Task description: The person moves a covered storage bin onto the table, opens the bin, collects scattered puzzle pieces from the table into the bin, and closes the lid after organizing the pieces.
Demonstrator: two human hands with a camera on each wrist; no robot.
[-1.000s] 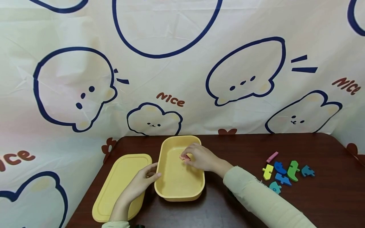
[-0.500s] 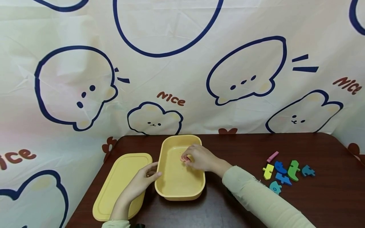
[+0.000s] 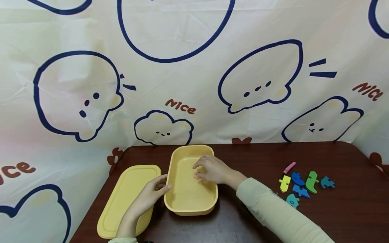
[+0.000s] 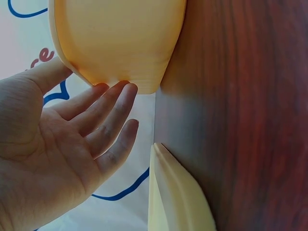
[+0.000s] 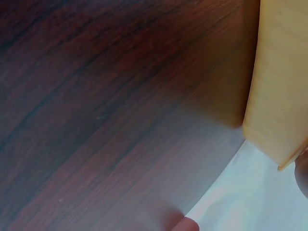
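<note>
Here, a small pink piece (image 3: 196, 176) sits inside a yellow box (image 3: 189, 197), right of the middle of its floor and partly hidden by the right hand (image 3: 215, 170). That hand's grip looks released, its bent fingers parted above the piece. The left hand (image 3: 148, 194) grasps the box's left wall, thumb over the rim and fingertips against the outside. Just left of the box a matching lid (image 3: 129, 189) lies flat, partly covered by the left forearm. Well to the right is a loose group of coloured pieces: a pink stick (image 3: 289, 167), a yellow piece (image 3: 284, 184), two blue pieces (image 3: 301, 191), a green piece (image 3: 311, 182) and two teal pieces (image 3: 327, 182). Everything rests on a dark red-brown surface (image 3: 252, 158) with rounded far corners; the wrist views show long streaks of wood grain, and a soft sheen lies in front of the box. Pale sleeves (image 3: 273, 206) cover the person's arms. Behind the surface and round its sides hangs a creased, cream-coloured sheet (image 3: 206, 84), printed with thick navy outlines of cartoon heads, some with dotted faces, brown flower shapes low down and the word "Nice" in brown letters.
</note>
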